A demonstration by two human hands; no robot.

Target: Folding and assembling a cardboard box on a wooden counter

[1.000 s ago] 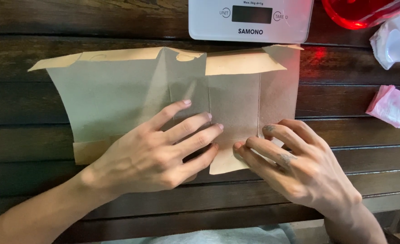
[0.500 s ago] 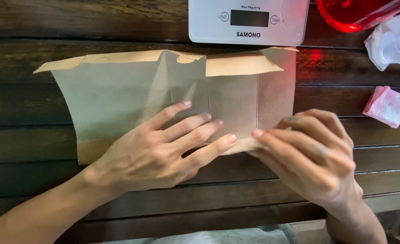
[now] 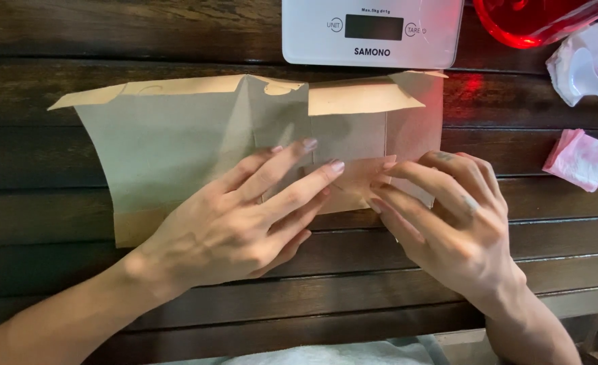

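— What do we have lying in front of us, starting from the left?

— A brown paper bag (image 3: pixel 177 142), flattened and creased, matte and thin, spread across the middle of the dark wooden worktop (image 3: pixel 35 40), which is made of long planks with grooves between them. The bag's top edge is folded over in a paler strip, and sharp fold lines run down its middle.

— And our hands?

— Our left hand (image 3: pixel 245 223) lies palm down on the bag's lower middle, fingers spread and stretched toward the right, pressing the paper flat; its grip is apart, closed on nothing. Our right hand (image 3: pixel 447 223) comes in from the lower right, fingers bent, their tips meeting the bag's lower right corner just beside the left fingertips. We cannot tell whether it pinches the paper or only presses it.

— What else sits around?

— Beyond the bag, touching its top edge or nearly so, stands a white kitchen scale (image 3: pixel 373 34) with a dark display. Right of that is a red translucent container (image 3: pixel 535 20), casting a red glow on the wood. Then a white crumpled tissue (image 3: pixel 583 61), and below it a pink folded tissue (image 3: pixel 579 159), both well apart from the hands.
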